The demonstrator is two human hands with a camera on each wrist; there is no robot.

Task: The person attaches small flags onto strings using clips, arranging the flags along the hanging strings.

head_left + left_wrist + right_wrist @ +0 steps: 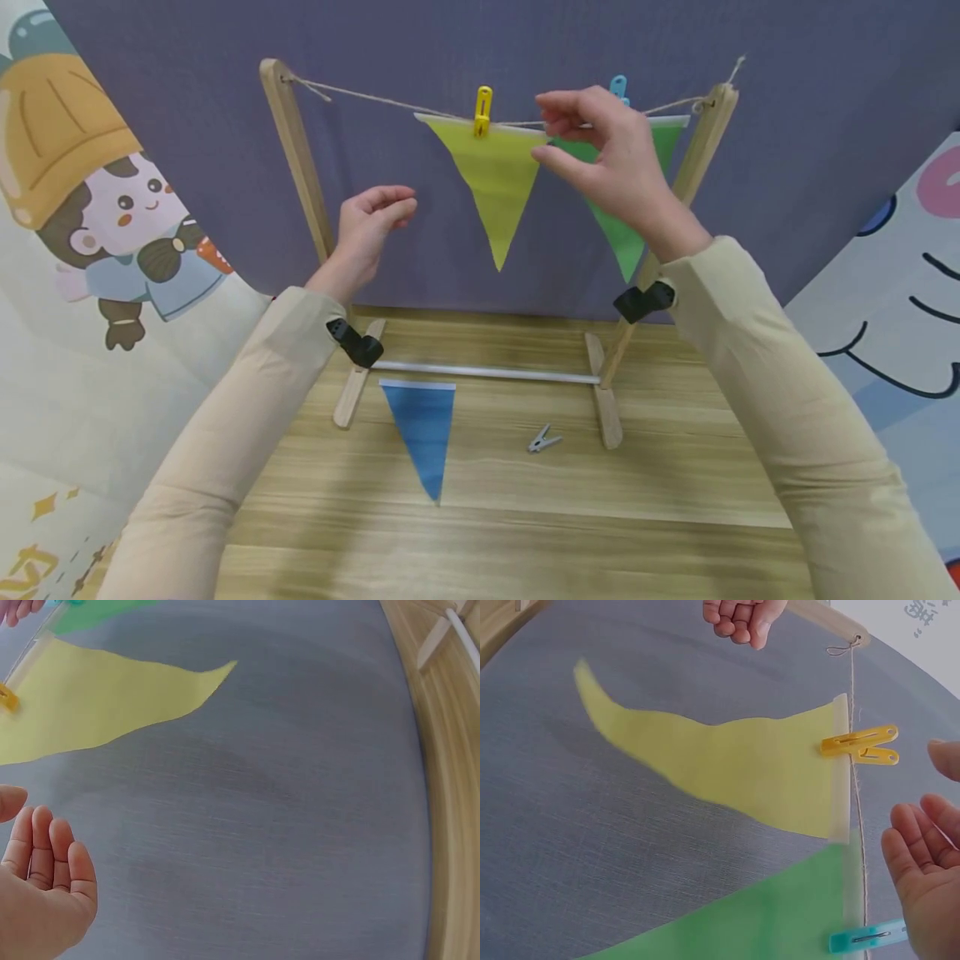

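Two pennants hang on string (371, 98): yellow pennant (497, 179) w/ yellow clip (483, 110), green pennant (621, 237) to its right. L hand (363, 236) and R hand (611, 158): relaxed, grasping nothing. Step (est.): yellow clipping complete. Next move prob. calls for blue pennant (423, 433) + grey clip (542, 440), both on tabletop (510, 542).

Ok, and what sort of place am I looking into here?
Probably a small staged tabletop or craft corner indoors: a wood-grain surface bears a wooden frame strung with pennants, dark cloth hangs behind, and a cartoon-printed sheet stands at left.
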